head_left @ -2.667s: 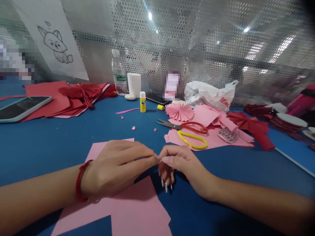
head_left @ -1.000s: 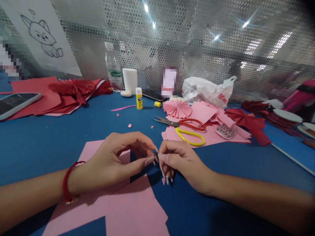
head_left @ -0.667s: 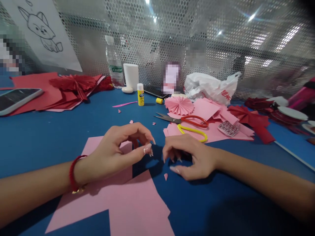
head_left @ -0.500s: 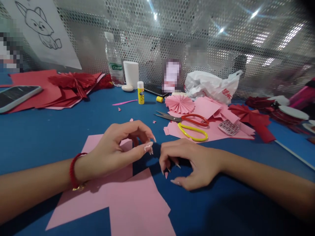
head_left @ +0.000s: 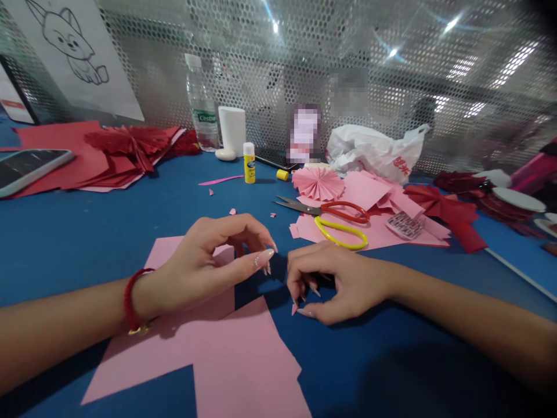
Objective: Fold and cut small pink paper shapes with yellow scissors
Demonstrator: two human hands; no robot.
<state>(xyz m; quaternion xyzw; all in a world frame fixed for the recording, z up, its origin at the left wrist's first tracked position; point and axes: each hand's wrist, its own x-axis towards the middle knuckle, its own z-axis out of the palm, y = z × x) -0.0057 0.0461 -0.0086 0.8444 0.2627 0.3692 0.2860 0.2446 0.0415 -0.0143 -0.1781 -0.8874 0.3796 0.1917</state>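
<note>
My left hand (head_left: 217, 252), with a red cord bracelet (head_left: 130, 302) at the wrist, hovers loosely curled over pink paper sheets (head_left: 248, 354). Nothing shows between its thumb and fingers. To its right, my right hand (head_left: 342, 284) is low over the blue table, thumb and index tips closed on a tiny pink paper scrap (head_left: 295, 309). Beyond that hand lie scissors (head_left: 322, 212) with one red and one yellow handle, partly on more pink paper.
A glue stick (head_left: 249, 164) stands uncapped near its yellow cap (head_left: 282, 175). Behind are a plastic bottle (head_left: 203, 116), a white cup-like container (head_left: 232, 130) and a white bag (head_left: 378, 151). Red paper (head_left: 65, 157) and a phone (head_left: 32, 168) lie left; a pink paper rosette (head_left: 317, 184) sits right.
My right thumb has moved up to the index finger, closing on the pink scrap, and the hand has shifted slightly away from me. My left hand has hardly moved.
</note>
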